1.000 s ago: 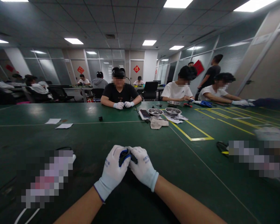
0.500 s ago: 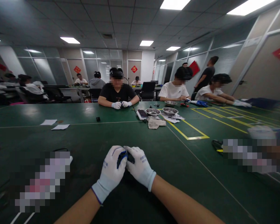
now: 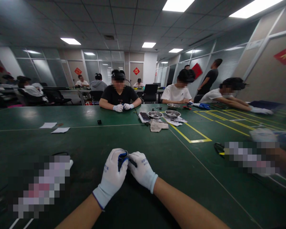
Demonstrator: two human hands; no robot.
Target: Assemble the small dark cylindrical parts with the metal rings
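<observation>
Gloved hands worked a small part at a long green table under office ceiling lights.

Two paper slips [image 3: 53, 127] lay at left; at centre the left hand [image 3: 112, 178] and right hand [image 3: 141, 171] both gripped a small black-and-blue object [image 3: 123, 157] just above the green table [image 3: 90, 149]. Beyond sat a person in black [image 3: 119, 95], then steel bowls [image 3: 164, 114] and yellow floor-tape lines [image 3: 193, 135] at right.
</observation>
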